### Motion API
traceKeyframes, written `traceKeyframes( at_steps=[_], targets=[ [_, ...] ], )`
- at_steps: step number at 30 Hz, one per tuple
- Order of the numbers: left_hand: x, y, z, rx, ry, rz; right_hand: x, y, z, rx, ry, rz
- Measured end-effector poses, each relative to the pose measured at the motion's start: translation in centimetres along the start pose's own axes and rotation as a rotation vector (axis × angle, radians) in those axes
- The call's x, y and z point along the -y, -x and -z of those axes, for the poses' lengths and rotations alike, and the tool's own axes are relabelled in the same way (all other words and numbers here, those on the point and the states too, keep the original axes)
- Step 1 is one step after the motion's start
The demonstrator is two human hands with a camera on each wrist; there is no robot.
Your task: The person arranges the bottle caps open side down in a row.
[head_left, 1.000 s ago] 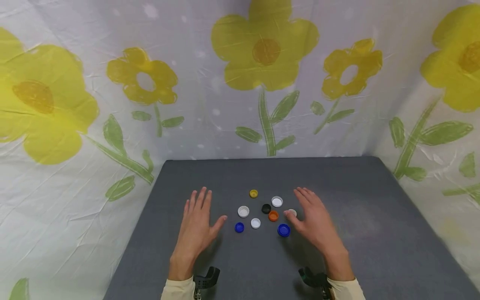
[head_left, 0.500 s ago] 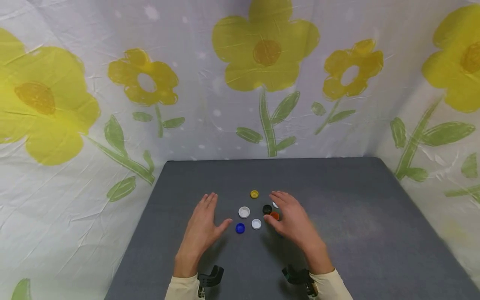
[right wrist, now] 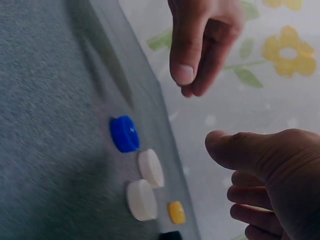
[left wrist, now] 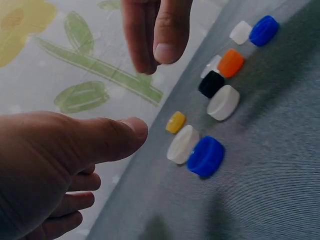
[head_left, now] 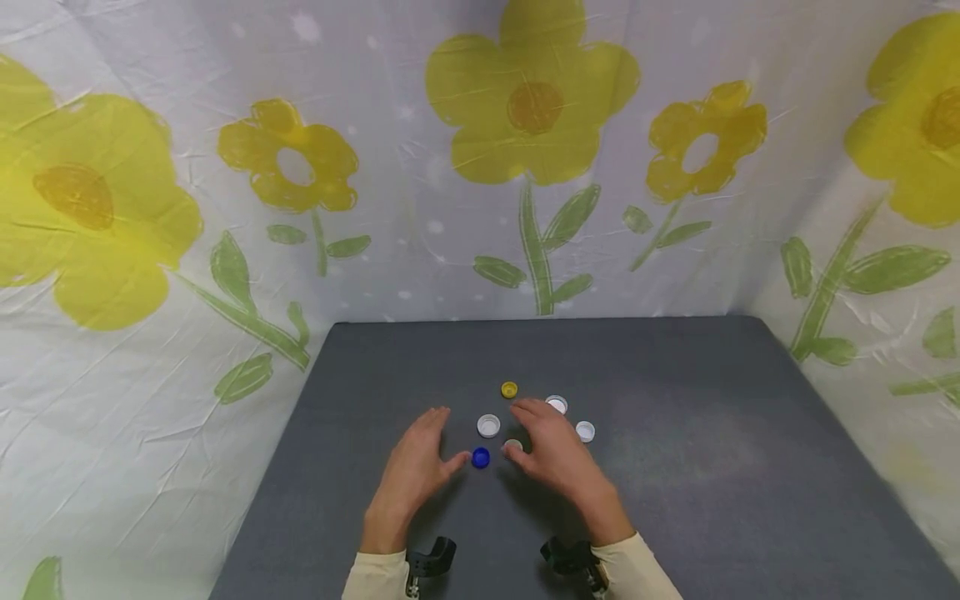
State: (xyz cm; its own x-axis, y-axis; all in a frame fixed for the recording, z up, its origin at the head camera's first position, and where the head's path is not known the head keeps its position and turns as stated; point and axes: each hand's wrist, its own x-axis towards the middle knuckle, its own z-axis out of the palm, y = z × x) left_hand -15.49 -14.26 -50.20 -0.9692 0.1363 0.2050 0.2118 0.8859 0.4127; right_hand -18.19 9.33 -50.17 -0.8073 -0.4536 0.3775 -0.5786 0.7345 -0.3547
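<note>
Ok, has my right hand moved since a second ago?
Yes: in the head view, your right hand has moved left, closer to the yellow cap.

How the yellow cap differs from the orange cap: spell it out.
Colour: the yellow cap is plain yellow, the orange cap bright orange.
Size: the yellow cap looks smaller than the orange cap.
Place: the yellow cap stands apart at the group's far side; the orange cap sits close beside the black cap.
Shared: both are round, and both lie on the grey table.
</note>
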Motion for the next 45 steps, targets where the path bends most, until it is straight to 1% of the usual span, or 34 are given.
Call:
traceKeyframes(
  at_steps=[5,8,10,14,20,23,26,29,33,37,40,45],
  targets=[
    [0.2,0.2,-1.0,0.021,0.017,-0.011,0.2,0.0,-1.5,0.003,0.004,0.012],
    [0.4,0.2,-1.7,0.025,0.015,-0.035,0.4,-0.1,-2.2,0.005,0.001,0.008],
    [0.4,0.3,-2.1,0.022,0.012,-0.049,0.6,-0.1,-2.6,0.010,-0.005,0.004],
    [0.6,0.4,-2.8,0.021,0.014,-0.069,0.8,-0.1,-3.3,0.035,0.019,0.000],
    [0.7,0.5,-3.5,0.008,0.034,-0.097,1.0,-0.1,-4.1,0.071,0.054,0.014],
    [0.7,0.4,-4.0,0.003,0.045,-0.098,1.1,-0.1,-4.5,0.070,0.061,0.021],
    [0.8,0.4,-4.4,0.011,0.052,-0.080,1.1,0.0,-4.9,0.056,0.070,0.028],
    [0.8,0.4,-4.9,0.010,0.055,-0.077,1.0,0.1,-5.3,0.045,0.072,0.030],
    [0.9,0.4,-5.5,-0.015,0.065,-0.107,1.0,0.2,-5.9,0.031,0.067,0.027],
    [0.9,0.4,-5.7,-0.034,0.085,-0.116,0.9,0.2,-6.2,0.013,0.059,0.027],
    [0.8,0.5,-5.7,-0.042,0.098,-0.105,1.0,0.2,-6.2,0.000,0.059,0.030],
    [0.5,0.6,-5.1,-0.078,0.122,-0.120,1.5,0.2,-5.3,-0.011,0.035,0.022]
  ],
)
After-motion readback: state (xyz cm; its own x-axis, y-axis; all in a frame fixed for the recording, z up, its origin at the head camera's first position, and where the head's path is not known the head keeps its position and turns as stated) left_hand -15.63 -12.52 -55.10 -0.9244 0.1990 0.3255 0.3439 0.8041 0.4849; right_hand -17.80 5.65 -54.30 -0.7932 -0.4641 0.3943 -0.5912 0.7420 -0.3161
